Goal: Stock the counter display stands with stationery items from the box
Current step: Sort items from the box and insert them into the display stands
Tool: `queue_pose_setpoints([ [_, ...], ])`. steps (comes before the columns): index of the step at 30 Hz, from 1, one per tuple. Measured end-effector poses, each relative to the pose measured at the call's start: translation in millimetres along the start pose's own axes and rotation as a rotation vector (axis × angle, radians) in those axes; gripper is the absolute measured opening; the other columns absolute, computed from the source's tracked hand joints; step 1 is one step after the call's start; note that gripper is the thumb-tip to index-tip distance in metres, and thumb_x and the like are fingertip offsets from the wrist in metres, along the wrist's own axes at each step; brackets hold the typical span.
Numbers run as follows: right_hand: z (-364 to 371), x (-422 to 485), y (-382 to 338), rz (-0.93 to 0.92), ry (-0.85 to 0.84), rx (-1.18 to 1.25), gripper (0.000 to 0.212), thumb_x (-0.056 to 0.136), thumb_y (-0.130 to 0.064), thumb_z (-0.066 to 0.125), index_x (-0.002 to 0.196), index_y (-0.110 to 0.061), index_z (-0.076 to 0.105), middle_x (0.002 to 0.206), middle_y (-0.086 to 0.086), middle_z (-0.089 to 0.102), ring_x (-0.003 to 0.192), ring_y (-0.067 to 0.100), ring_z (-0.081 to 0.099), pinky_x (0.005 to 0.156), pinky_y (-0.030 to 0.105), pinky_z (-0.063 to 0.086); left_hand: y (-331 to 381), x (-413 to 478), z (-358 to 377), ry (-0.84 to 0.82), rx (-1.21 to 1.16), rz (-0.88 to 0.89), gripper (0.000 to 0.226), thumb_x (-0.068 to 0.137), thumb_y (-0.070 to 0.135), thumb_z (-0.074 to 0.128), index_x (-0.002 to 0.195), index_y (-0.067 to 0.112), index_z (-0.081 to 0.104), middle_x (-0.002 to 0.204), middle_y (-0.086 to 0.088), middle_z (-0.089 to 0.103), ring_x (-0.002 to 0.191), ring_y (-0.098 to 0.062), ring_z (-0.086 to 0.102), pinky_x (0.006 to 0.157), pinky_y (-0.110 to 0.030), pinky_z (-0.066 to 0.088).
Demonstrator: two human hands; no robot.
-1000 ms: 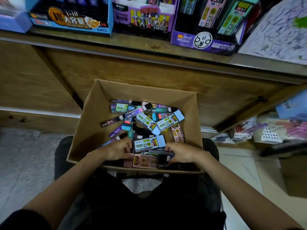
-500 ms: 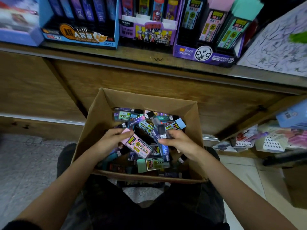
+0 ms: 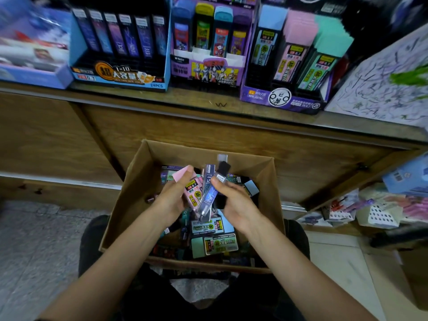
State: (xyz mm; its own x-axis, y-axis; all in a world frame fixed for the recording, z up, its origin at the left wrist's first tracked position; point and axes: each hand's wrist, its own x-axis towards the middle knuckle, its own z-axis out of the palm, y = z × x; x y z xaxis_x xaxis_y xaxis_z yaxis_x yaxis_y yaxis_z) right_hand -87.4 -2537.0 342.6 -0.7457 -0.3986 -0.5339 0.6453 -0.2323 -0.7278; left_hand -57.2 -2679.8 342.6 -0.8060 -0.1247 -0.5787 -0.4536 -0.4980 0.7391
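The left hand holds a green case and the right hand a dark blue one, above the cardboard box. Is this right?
Not quite: the head view shows the left hand holding a pink case, not a green one. The right hand does hold a dark blue case above the cardboard box.

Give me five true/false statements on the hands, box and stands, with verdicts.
1. The left hand holds a pink case. True.
2. The right hand is empty. False: it holds a dark blue case and a black-capped one.
3. The box stands on the counter. False: it sits below the counter, by the person's legs.
4. The blue stand holds dark cases upright. True.
5. A green case lies in the box. True.
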Motion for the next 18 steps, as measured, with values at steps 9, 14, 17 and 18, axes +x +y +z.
queue_pose_setpoints([
  [9, 14.6, -4.8, -6.6, 0.009, 0.141, 0.063, 0.04, 0.075, -0.023, 0.074, 0.11, -0.006, 0.062, 0.112, 0.012, 0.066, 0.104, 0.02, 0.062, 0.083, 0.031, 0.05, 2.9, -8.5, 2.7, -0.259, 0.166, 0.198, 0.034, 0.072, -0.003, 0.071, 0.103, 0.01, 0.067, 0.096, -0.006, 0.074, 0.091, -0.015, 0.069, 0.074, -0.019, 0.053],
  [14, 14.6, -16.5, -16.6, -0.146, 0.07, -0.486, 0.035, 0.091, -0.038, 0.056, 0.118, -0.016, 0.059, 0.12, 0.002, 0.064, 0.115, 0.017, 0.057, 0.102, 0.037, 0.044, 12.2, -11.1, 2.3, -0.172, 0.214, 0.208, 0.032, 0.07, -0.001, 0.074, 0.098, 0.012, 0.069, 0.094, -0.006, 0.074, 0.089, -0.017, 0.07, 0.071, -0.021, 0.053],
  [17, 16.9, -25.2, -33.5, -0.24, 0.023, -0.571, 0.029, 0.098, -0.033, 0.046, 0.117, -0.015, 0.057, 0.103, 0.001, 0.065, 0.089, 0.01, 0.062, 0.082, 0.027, 0.051, 22.8, -15.9, 4.4, -0.197, 0.153, 0.216, 0.038, 0.06, 0.012, 0.079, 0.098, 0.012, 0.07, 0.097, -0.01, 0.074, 0.089, -0.023, 0.07, 0.077, -0.032, 0.056],
  [18, 17.9, -27.8, -39.1, -0.26, 0.023, -0.578, 0.028, 0.099, -0.032, 0.043, 0.115, -0.014, 0.057, 0.092, 0.0, 0.062, 0.074, 0.006, 0.058, 0.07, 0.024, 0.049, 26.8, -17.3, 5.8, -0.2, 0.133, 0.222, 0.041, 0.058, 0.013, 0.079, 0.099, 0.012, 0.07, 0.098, -0.01, 0.074, 0.088, -0.023, 0.071, 0.077, -0.033, 0.057],
])
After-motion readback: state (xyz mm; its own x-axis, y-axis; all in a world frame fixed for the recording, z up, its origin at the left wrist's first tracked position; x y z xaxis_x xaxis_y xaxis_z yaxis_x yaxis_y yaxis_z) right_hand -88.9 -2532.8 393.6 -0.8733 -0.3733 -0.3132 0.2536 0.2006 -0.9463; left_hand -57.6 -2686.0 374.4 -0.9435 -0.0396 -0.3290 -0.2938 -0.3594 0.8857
